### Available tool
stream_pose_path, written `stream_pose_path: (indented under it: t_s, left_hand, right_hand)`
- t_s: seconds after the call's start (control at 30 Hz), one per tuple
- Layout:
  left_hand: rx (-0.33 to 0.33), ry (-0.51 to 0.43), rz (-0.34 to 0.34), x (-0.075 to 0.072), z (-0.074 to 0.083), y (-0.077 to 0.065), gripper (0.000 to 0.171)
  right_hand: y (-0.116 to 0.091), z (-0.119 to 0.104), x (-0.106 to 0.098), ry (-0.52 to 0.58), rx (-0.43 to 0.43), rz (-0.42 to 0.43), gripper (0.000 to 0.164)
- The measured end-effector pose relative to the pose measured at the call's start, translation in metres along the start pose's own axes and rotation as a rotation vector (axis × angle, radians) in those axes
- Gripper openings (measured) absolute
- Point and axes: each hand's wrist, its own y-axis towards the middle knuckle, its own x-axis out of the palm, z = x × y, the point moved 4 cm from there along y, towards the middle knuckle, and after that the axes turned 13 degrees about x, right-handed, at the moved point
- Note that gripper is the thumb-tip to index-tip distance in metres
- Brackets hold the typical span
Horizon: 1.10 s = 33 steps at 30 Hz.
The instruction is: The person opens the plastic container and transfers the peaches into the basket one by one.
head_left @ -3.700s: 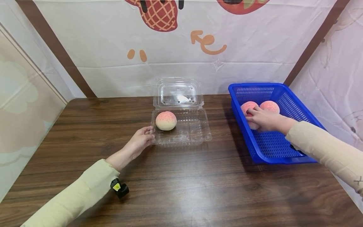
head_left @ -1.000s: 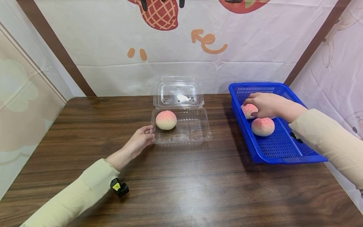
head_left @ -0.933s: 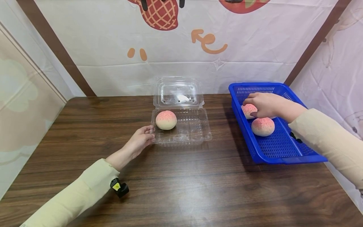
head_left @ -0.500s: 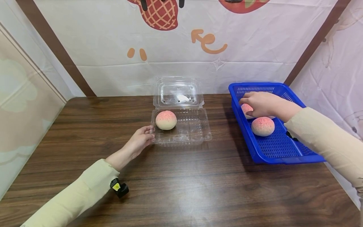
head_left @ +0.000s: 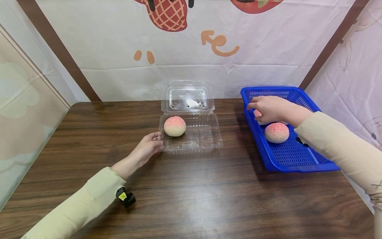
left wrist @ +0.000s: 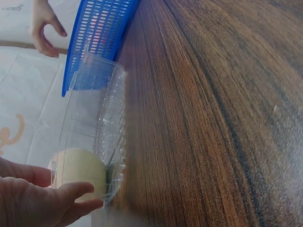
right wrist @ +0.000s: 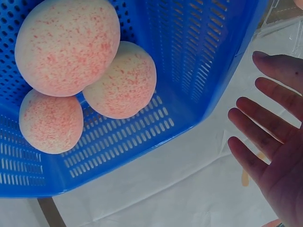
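My left hand (head_left: 146,147) pinches the left end of a clear plastic clamshell container (head_left: 206,134), thumb and fingers at its wall. Its lid (head_left: 188,98) stands raised at the back. One pink-topped, cream-bottomed peach (head_left: 174,126) sits in the container's left part. Over the left rim of the blue basket (head_left: 264,154) hovers my right hand (head_left: 273,108), fingers extended and holding nothing. In the right wrist view three pink-speckled peaches lie in the basket: a large-looking near one (right wrist: 68,47) and two behind it (right wrist: 120,80). From the head view, my right hand partly covers the rear ones.
The brown wooden table (head_left: 191,199) carries both container and basket. A white printed cloth (head_left: 119,43) hangs right behind them, with further cloth at both sides. Black cameras are strapped at the wrists, the left one (head_left: 126,198) hanging below the sleeve.
My right hand has come off the peaches and shifted left toward the basket's rim. A peach it gripped earlier now lies uncovered at the front. My left hand stays put.
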Motion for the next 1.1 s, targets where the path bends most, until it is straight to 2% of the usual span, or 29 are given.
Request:
stream_pose_path:
  t_s: [0.47,0.7,1.1]
  left_hand:
    - [0.005,-0.003,0.0,0.0,0.0,0.0,0.054]
    - [0.014,-0.004,0.001,0.0,0.0,0.0,0.054]
    - [0.008,0.001,0.002,-0.001,-0.001,0.0,0.053]
  right_hand:
    - [0.009,-0.012,0.0,-0.026,-0.004,0.003,0.034]
    - [0.013,-0.018,0.001,-0.051,-0.053,0.013,0.035]
    - [0.019,-0.029,0.005,-0.059,-0.088,0.009,0.039]
